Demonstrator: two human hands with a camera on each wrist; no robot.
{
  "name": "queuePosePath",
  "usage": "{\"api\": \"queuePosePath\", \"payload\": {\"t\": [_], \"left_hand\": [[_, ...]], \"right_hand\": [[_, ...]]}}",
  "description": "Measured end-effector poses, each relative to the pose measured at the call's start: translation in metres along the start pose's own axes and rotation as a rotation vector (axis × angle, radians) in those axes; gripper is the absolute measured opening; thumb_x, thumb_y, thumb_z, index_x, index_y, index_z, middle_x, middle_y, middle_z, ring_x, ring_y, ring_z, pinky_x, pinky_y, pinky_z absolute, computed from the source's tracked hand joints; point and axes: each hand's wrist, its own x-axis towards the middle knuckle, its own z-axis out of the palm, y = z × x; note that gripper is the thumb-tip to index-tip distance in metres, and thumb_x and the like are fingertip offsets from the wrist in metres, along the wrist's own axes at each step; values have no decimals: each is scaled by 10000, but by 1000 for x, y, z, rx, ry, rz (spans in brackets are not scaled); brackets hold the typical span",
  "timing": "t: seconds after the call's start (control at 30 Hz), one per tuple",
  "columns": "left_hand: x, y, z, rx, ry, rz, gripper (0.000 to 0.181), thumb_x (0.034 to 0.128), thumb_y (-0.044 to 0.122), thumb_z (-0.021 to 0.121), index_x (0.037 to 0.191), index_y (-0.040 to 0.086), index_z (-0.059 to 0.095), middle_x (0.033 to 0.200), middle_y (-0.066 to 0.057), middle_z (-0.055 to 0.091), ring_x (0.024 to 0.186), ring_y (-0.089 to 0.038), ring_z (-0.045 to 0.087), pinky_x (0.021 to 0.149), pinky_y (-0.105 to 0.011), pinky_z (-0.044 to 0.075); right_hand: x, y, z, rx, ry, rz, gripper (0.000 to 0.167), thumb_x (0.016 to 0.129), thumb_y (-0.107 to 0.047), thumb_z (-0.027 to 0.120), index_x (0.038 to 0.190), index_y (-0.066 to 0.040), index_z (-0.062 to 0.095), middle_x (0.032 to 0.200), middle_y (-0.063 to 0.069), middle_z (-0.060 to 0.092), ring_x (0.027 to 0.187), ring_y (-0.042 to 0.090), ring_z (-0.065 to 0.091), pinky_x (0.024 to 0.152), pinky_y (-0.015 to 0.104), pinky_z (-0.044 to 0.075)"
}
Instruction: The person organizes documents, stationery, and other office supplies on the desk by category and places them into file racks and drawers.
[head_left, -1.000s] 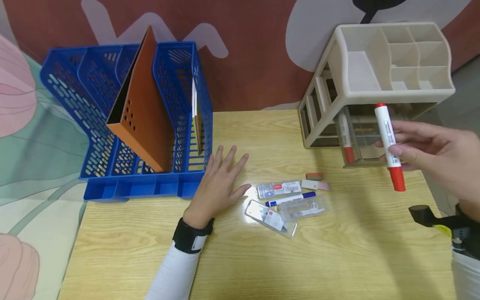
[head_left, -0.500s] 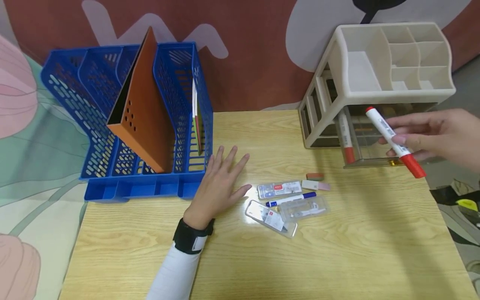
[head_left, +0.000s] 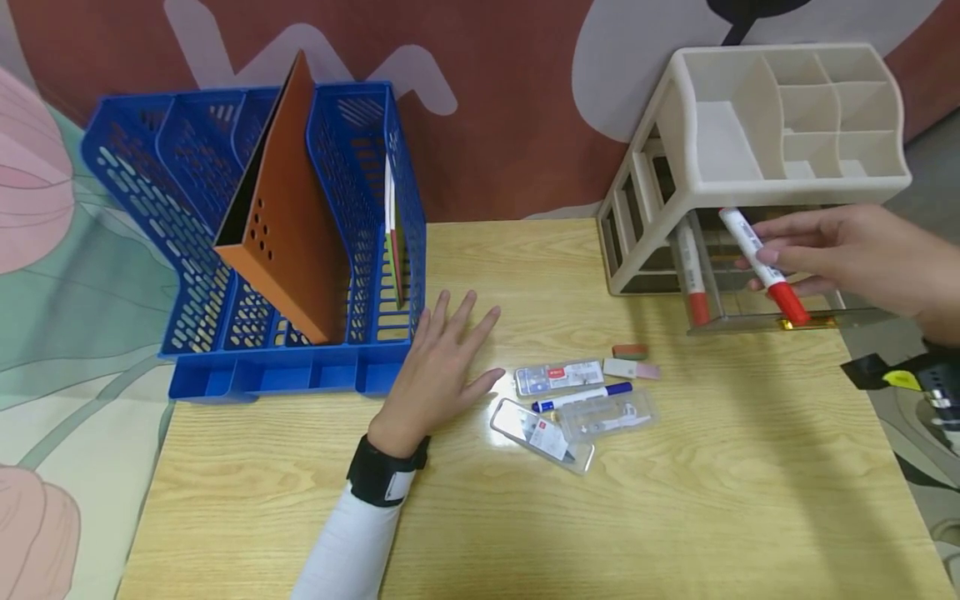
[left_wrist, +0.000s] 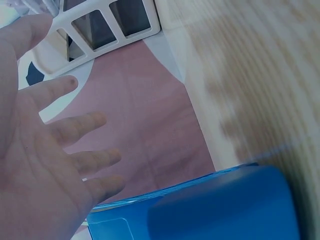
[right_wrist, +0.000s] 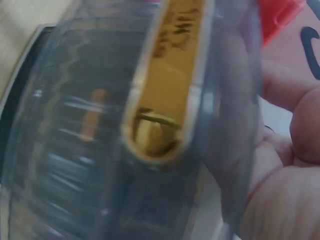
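Observation:
In the head view, my right hand (head_left: 840,250) pinches a red-capped white marker (head_left: 756,250) between thumb and fingers. The marker is tilted above a pulled-out clear drawer (head_left: 750,321) of the cream desk organizer (head_left: 697,150). Inside that drawer, along its left side, another red-and-white marker (head_left: 692,271) lies. The right wrist view shows the drawer front with its gold label holder (right_wrist: 167,80) up close; part of the right hand (right_wrist: 290,150) is behind it. My left hand (head_left: 442,379) has its fingers spread on the table beside the blue file rack (head_left: 300,371), holding nothing.
Between the hands lie a blue marker (head_left: 581,397), several clear plastic cases, including one with a red label (head_left: 558,377), and two erasers, one brown (head_left: 629,352). An orange binder (head_left: 296,225) and thin booklets (head_left: 393,242) stand in the rack. A wall backs the table (head_left: 525,525).
The right hand first swings the marker from near upright to a slant and shifts right, then moves back left and slightly up over the drawer. The left hand stays put.

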Motion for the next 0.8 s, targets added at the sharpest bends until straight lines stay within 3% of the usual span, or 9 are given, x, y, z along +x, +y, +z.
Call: {"api": "queuePosePath", "payload": {"t": [0.23, 0.5, 0.8], "left_hand": [[0, -1, 0, 1, -5, -2, 774, 971, 571, 631, 1619, 246, 363, 1689, -160, 294, 1575, -477, 140, 1202, -689, 270], [-1, -1, -1, -5, -6, -3, 769, 971, 563, 636, 1617, 242, 368, 1687, -163, 298, 1571, -482, 148, 1203, -686, 270], [-1, -2, -3, -15, -19, -15, 769, 978, 563, 628, 1622, 244, 355, 1695, -161, 280, 1574, -482, 134, 1226, -674, 230]], "right_hand": [[7, -9, 4, -23, 43, 19, 628, 1054, -404, 570, 1499, 23, 451, 1366, 306, 599, 813, -91, 633, 668, 227, 592], [17, -18, 13, -18, 51, -6, 600, 1058, -333, 582, 1464, 92, 457, 1339, 362, 575, 769, -68, 650, 669, 223, 603], [24, -16, 25, -110, 75, -37, 594, 1028, -271, 641, 1420, 129, 444, 1206, 367, 603, 816, 289, 743, 646, 391, 627]]}}
